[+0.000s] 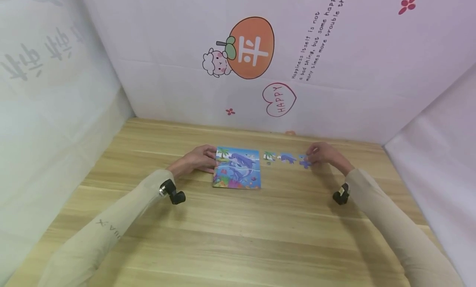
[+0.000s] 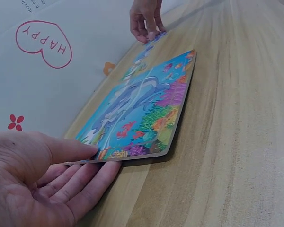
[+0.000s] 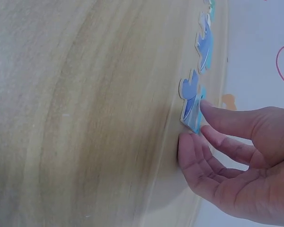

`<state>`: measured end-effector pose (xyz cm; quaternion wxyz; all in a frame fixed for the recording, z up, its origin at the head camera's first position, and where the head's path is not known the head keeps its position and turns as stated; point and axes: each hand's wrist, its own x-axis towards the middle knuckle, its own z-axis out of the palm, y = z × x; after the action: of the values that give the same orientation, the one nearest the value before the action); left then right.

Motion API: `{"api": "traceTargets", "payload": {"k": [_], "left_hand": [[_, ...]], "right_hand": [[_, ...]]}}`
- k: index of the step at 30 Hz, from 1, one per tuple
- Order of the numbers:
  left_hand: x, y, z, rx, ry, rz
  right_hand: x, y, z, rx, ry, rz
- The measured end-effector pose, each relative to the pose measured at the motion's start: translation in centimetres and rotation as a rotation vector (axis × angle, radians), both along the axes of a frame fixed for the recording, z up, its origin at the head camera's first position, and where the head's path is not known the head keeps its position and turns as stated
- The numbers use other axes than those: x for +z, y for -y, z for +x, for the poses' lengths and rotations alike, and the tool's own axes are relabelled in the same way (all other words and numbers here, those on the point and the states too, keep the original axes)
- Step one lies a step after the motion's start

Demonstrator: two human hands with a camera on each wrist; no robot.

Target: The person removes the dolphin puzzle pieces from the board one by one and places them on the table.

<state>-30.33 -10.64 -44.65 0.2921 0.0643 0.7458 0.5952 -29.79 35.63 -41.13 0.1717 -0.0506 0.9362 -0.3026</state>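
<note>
A square dolphin picture puzzle [image 1: 238, 171] lies on the table, showing a sea scene with a palm tree and coral. My left hand [image 1: 198, 159] pinches its left edge, thumb on top and fingers under the rim in the left wrist view. To the right, three loose jigsaw pieces form a row: a palm tree piece [image 1: 268, 156], a dolphin piece [image 1: 287, 158] and a blue-purple piece [image 1: 304, 163]. That last piece [image 3: 191, 101] is held at its end by my right hand [image 3: 241, 156], with the thumb along one edge and curled fingers close beside it.
The wood-grain table [image 1: 238, 233] stretches toward me. Behind the puzzle rises a white printed cloth [image 1: 167, 80] with an orange fruit, a heart and lettering. White cloth walls [image 1: 55, 105] close off both sides.
</note>
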Motion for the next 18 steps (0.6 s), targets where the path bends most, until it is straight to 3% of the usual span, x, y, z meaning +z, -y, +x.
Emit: {"api": "traceTargets", "payload": {"k": [11,18], "left_hand": [[0.2,1.6,0.1,0.006,0.017,0.026],[0.3,0.6,-0.1,0.015,0.033,0.028]], "right_hand": [[-0.1,1.4,-0.2,0.003,-0.011,-0.007],[-0.3,0.8,-0.4,-0.003,-0.067,0.026]]}}
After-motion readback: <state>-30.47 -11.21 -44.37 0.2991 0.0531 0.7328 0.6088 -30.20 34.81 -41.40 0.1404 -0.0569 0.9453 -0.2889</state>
